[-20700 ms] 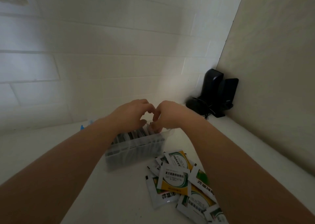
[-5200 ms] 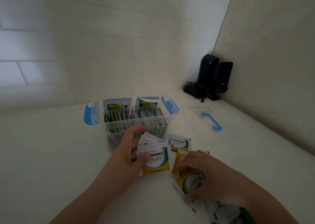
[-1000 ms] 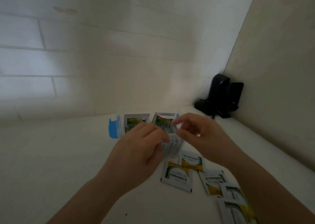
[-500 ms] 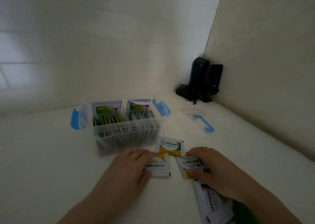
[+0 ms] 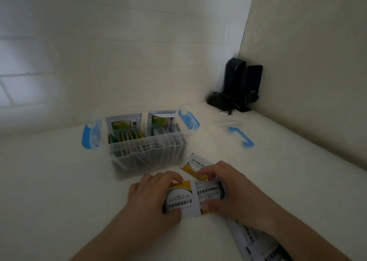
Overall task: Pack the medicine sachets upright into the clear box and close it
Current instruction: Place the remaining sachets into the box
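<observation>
The clear box (image 5: 148,147) stood open toward the back of the worktop (image 5: 49,181), already well filled with sachets standing in rows; its lid (image 5: 236,130), by my reading, lay apart nearer the right back corner, so closing was yet to come. Several loose sachets were left. The left hand (image 5: 153,197) had its fingers curled round one sachet (image 5: 179,198), and the right hand (image 5: 230,189) gripped a second sachet (image 5: 209,191) beside it. A third sachet (image 5: 193,164) lay flat just by the box. More sachets (image 5: 256,241) ran out of view under the right forearm, so their number could not be told. How much room remained in the box was unclear.
</observation>
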{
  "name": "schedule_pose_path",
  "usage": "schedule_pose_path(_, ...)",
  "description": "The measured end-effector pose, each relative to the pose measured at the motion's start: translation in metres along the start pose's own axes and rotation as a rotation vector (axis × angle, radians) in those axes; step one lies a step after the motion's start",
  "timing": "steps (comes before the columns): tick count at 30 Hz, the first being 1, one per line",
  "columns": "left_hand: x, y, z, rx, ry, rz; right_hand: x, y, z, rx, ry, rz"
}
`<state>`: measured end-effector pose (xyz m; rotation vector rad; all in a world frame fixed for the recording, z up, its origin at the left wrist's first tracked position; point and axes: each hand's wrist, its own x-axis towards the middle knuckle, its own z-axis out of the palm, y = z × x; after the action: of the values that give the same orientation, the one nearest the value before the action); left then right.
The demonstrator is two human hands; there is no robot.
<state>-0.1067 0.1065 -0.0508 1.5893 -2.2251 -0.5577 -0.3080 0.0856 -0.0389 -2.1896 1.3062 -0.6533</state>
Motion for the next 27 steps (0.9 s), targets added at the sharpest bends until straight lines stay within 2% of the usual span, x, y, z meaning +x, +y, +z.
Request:
schedule_pose_path(3, -0.001, 0.003, 0.0, -0.029, 0.058, 0.02, 0.001, -0.001, 0.0, 0.087, 0.147, -0.017)
schedule_pose_path(6, 0.003, 0.001, -0.004, -0.271, 0.194, -0.063, 0.001, -0.006, -0.007, 0.21, 0.328, 0.007)
schedule_pose_path(9, 0.008, -0.003, -0.009, -0.496, 0.258, -0.187, 0.002, -0.008, -0.014, 0.392, 0.388, 0.105)
schedule_pose_path(12, 0.01, -0.003, -0.01, -0.664, 0.263, -0.263, 0.001, -0.008, -0.015, 0.575, 0.386, 0.159)
schedule_pose_path(16, 0.008, 0.005, -0.011, -0.889, 0.241, -0.3, 0.001, -0.011, -0.012, 0.743, 0.294, 0.198)
schedule_pose_path(25, 0.009, 0.005, -0.008, -1.073, 0.158, -0.227, 0.0, -0.013, -0.006, 0.651, 0.235, 0.189)
schedule_pose_path(27, 0.008, 0.003, -0.004, -1.021, 0.165, -0.176, 0.001, -0.015, 0.001, 0.663, 0.207, 0.176)
